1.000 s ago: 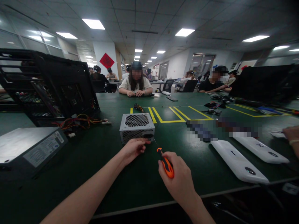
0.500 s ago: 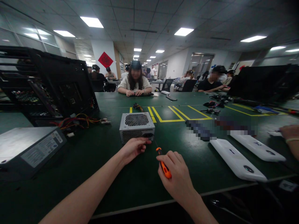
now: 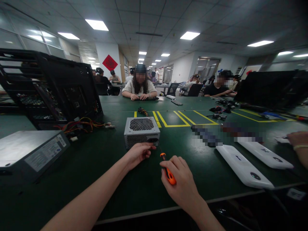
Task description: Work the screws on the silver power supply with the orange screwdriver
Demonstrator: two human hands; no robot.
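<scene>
A grey computer power supply (image 3: 141, 125) with a honeycomb fan grille sits on the green table in front of me. At its near right corner, beside the black socket (image 3: 153, 140), are the fingertips of my left hand (image 3: 138, 155). Those fingers are curled and drawn together; what they pinch, if anything, is too small to see. My right hand (image 3: 178, 175) is closed round the orange and black handle of a screwdriver (image 3: 170, 175). Its thin shaft points up and away to that same corner, close to my left fingertips. The exact contact of its tip is hard to see.
At left lie a second power supply (image 3: 45, 150) with coloured cables (image 3: 83, 124) and a black computer case (image 3: 60, 89). White devices (image 3: 243, 165) and another person's hand (image 3: 299, 141) are on the right. A person (image 3: 139, 85) sits opposite, behind yellow tape lines (image 3: 176, 125).
My view has shifted very slightly. The screwdriver and my right hand have barely moved, a touch to the left; my left hand stays at the power supply's corner.
</scene>
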